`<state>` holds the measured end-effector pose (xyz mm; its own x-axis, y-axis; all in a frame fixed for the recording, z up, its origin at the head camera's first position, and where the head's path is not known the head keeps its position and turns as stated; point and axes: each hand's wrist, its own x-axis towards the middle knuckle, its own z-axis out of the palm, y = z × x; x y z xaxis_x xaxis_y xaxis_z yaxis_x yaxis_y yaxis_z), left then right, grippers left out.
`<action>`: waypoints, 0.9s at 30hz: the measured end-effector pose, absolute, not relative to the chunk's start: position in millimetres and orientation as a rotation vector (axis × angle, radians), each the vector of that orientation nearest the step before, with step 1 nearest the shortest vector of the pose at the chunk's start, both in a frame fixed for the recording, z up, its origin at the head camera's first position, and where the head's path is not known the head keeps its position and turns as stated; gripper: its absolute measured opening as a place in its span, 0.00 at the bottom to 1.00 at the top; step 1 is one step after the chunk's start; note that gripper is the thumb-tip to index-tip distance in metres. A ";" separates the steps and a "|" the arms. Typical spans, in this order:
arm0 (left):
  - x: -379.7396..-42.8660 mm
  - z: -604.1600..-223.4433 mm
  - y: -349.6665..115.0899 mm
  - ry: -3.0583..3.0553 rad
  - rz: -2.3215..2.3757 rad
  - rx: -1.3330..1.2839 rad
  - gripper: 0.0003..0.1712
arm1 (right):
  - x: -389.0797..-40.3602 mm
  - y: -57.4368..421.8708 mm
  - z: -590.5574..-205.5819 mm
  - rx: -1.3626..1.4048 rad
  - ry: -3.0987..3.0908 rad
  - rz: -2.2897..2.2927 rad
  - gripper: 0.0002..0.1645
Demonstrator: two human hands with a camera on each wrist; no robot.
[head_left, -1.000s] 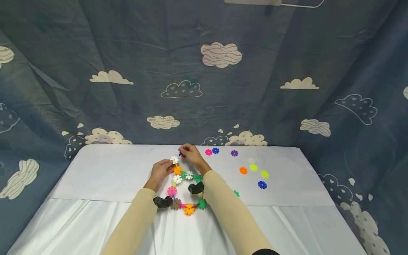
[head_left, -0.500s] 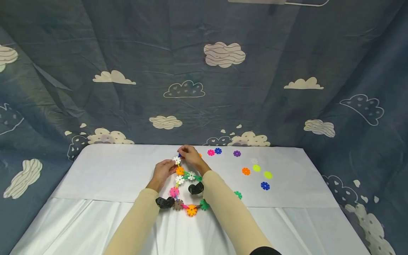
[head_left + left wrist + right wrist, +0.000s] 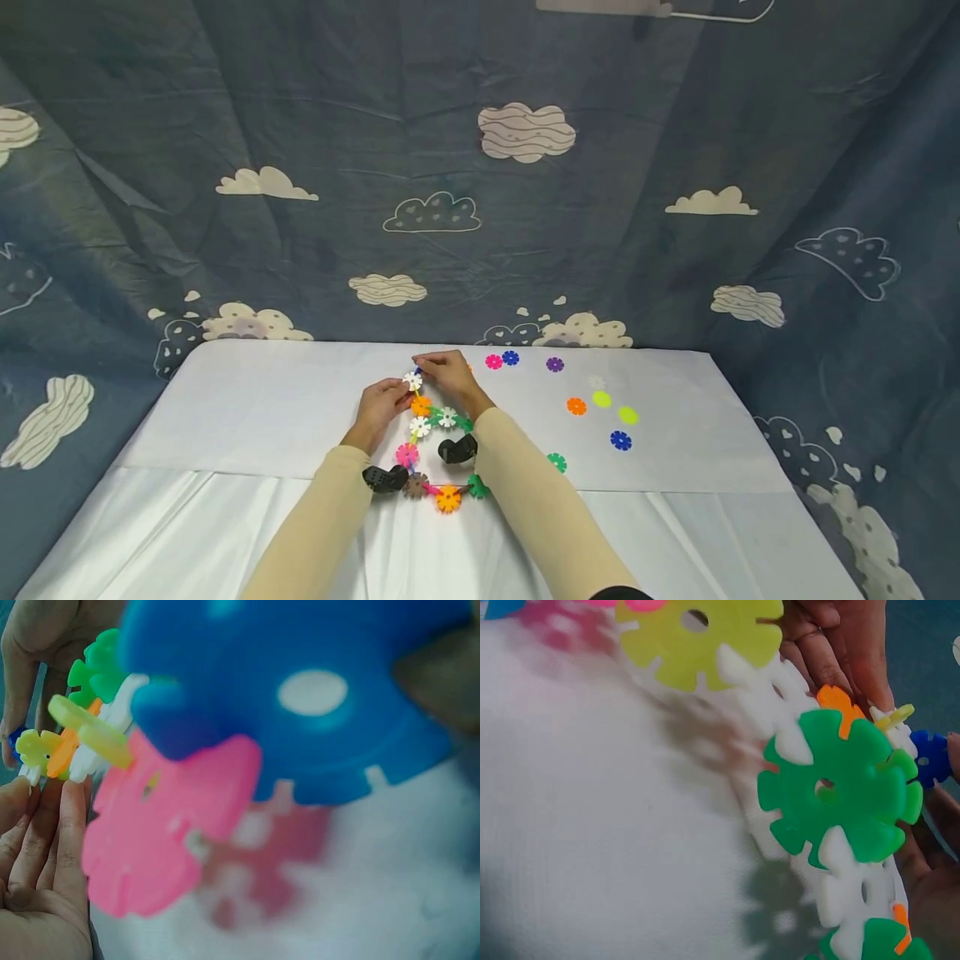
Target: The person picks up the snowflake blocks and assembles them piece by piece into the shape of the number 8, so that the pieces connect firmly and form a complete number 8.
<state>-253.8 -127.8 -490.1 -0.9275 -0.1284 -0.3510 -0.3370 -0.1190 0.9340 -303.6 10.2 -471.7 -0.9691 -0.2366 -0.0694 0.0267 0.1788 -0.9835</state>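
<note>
The small dark blue disc point(image 3: 417, 370) had come down to the white disc point(image 3: 412, 381) at the far end of the flower-disc chain; a second earlier a gap showed between them, and now they appeared to meet. The right hand point(image 3: 450, 377) had sunk slightly and lay flatter than before, its fingers pinching the blue disc. The left hand point(image 3: 380, 410) had hardly moved, thumb and fingers pinching the white disc. Whether the slots were locked could not be told.

Below the hands, the chain curved over the desk point(image 3: 247, 408) as earlier, through an orange disc point(image 3: 422, 406), a pink disc point(image 3: 407, 455) and a brown disc point(image 3: 416, 486), partly behind the right forearm. The loose discs to the right, among them a purple disc point(image 3: 555, 365) and a green disc point(image 3: 557, 462), kept their places.
</note>
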 end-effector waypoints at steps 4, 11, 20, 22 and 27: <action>-253.0 -490.6 -129.0 1.991 2.181 -0.545 0.15 | -301.4 7.6 -472.5 -0.164 2.169 -1.966 0.17; -253.6 -490.3 -127.0 2.007 2.156 -0.596 0.15 | -296.4 3.6 -472.9 -0.005 2.125 -2.040 0.17; -250.7 -488.1 -125.5 2.057 2.185 -0.623 0.15 | -290.9 3.4 -470.0 -0.055 2.170 -1.990 0.17; -252.0 -488.6 -125.8 2.059 2.176 -0.613 0.15 | -291.1 5.1 -469.6 -0.050 2.169 -1.978 0.17; -254.7 -490.7 -128.8 1.973 2.176 -0.533 0.18 | -293.1 9.5 -467.7 -0.114 2.267 -1.880 0.16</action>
<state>-254.7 -128.8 -490.7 -0.9243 -0.1209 -0.3619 -0.3484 -0.1196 0.9297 -293.1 9.5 -467.7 -0.9781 -0.1824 -0.0997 0.0643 0.1909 -0.9795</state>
